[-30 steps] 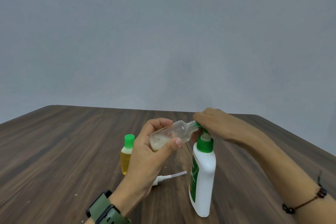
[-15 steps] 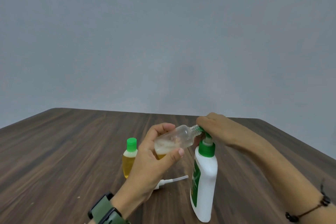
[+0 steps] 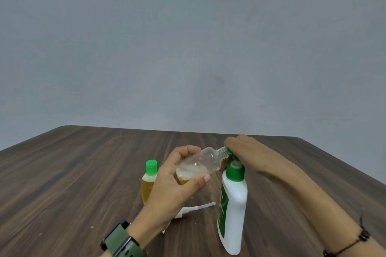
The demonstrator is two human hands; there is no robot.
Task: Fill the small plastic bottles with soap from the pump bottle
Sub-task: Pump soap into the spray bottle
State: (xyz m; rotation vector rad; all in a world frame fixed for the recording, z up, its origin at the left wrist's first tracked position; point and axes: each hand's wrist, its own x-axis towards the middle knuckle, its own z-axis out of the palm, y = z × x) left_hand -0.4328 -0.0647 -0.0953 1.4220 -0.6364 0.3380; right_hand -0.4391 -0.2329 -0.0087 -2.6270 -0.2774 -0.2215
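Clear small bottle (image 3: pixel 198 165), uncapped, held tilted above the desk (image 3: pixel 83 173) with its threaded neck raised toward the right and set against the green nozzle of the pump bottle (image 3: pixel 231 210). A shallow layer of pale, foamy soap lies in its lower end, with a yellowish tint at the base. The left hand (image 3: pixel 173 185) grips this bottle, fingers curled over its upper side and the thumb beneath, near the base. The right hand (image 3: pixel 244 148) rests on top of the pump head, fingers bent down over it; whether they press or merely cover it cannot be told.

The pump bottle is white with a green collar and a green label on its left face; it stands upright on the desk near the front edge, right of centre. A second small bottle (image 3: pixel 148 181), green-capped and filled with yellow liquid, stands upright behind the left hand, partly hidden by it. A white spray cap with dip tube (image 3: pixel 196 209) lies flat on the desk between the left hand and the pump bottle.

A green-strapped watch (image 3: pixel 123 242) is worn on the left wrist and a dark cord bracelet (image 3: pixel 353 244) on the right. A plain grey wall (image 3: pixel 188 48) rises beyond the far edge of the dark wood-grain desk.
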